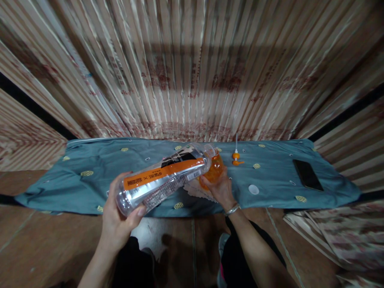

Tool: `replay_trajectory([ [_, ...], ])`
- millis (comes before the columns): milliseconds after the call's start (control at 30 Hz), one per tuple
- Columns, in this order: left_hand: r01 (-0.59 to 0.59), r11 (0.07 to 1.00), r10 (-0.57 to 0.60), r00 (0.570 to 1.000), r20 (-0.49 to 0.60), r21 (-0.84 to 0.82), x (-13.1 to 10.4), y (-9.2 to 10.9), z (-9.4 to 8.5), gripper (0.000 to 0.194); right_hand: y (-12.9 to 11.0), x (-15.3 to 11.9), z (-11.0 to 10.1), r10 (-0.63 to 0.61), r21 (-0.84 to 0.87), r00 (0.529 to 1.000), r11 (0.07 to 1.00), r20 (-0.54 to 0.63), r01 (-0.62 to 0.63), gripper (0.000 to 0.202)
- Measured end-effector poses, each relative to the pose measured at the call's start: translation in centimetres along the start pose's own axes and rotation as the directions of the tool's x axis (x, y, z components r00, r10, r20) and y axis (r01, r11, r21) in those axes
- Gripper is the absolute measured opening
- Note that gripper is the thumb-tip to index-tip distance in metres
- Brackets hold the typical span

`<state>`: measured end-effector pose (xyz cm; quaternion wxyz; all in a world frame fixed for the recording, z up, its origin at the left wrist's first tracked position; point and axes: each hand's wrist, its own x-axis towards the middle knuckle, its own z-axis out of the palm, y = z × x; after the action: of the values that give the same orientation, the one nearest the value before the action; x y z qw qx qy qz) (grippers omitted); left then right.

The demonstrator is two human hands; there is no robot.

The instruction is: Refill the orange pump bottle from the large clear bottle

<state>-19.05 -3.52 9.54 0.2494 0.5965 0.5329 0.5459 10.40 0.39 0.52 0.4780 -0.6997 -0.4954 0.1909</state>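
Note:
My left hand [121, 214] is wrapped round the base of a large clear plastic bottle [168, 176] with an orange and silver label. The bottle is tilted, its mouth to the right and up against the top of a small orange bottle [214, 170]. My right hand [218, 186] is closed round that orange bottle. Whether liquid runs between the two mouths I cannot tell. Under the orange bottle lies a pale cloth or paper with a ragged edge [199, 193]. An orange pump head [236, 157] with a clear tube lies just beyond my right hand.
A green-blue cloth with yellow pineapple prints [75, 188] covers the narrow table. A round whitish cap or disc [253, 189] and a black phone [307, 175] lie on its right side. Striped curtains [180, 80] hang close behind the table and at both sides.

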Motion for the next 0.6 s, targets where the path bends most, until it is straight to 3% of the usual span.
replay_trajectory([
  [600, -0.019, 1.000, 0.019, 1.000, 0.017, 0.014, 0.00, 0.40, -0.06, 0.079, 0.30, -0.02, 0.02, 0.005, 0.002, 1.000, 1.000, 0.002, -0.005, 0.079],
])
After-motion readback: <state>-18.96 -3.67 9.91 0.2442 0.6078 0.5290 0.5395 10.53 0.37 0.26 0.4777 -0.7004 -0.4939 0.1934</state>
